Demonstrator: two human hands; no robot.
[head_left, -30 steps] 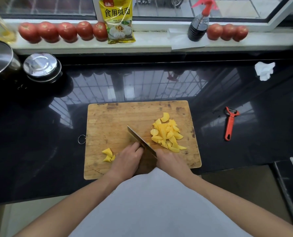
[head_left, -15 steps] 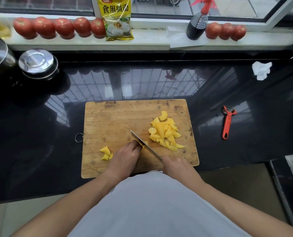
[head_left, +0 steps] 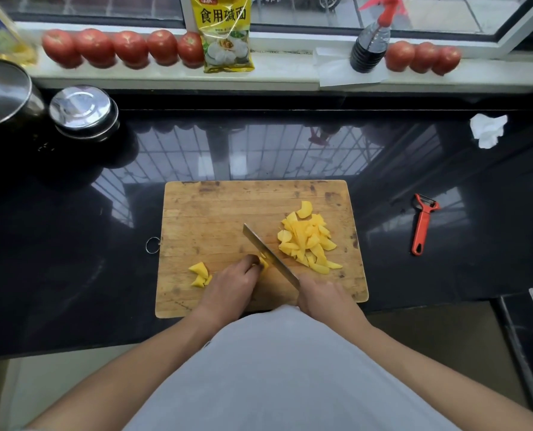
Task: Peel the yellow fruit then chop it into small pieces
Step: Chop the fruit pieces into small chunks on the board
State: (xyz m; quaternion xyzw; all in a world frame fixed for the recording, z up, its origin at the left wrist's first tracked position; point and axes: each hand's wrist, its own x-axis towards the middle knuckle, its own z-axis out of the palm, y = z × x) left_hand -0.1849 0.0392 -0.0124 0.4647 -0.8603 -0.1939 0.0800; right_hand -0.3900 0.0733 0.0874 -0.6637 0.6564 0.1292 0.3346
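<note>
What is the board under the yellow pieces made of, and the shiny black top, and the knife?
The cutting board looks like bare wood: tan, with grain lines, dark stains and scratches. The countertop is probably polished stone; its glossy black surface mirrors the window bars. The knife blade seems to be steel, grey and gleaming.

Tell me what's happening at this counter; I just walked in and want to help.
A person is chopping yellow fruit on a wooden cutting board. The right hand grips a knife, its blade angled across the board, while the left hand holds a small fruit piece against it. A pile of cut pieces lies right of the blade, a few pieces left. An orange peeler rests on the counter.
</note>
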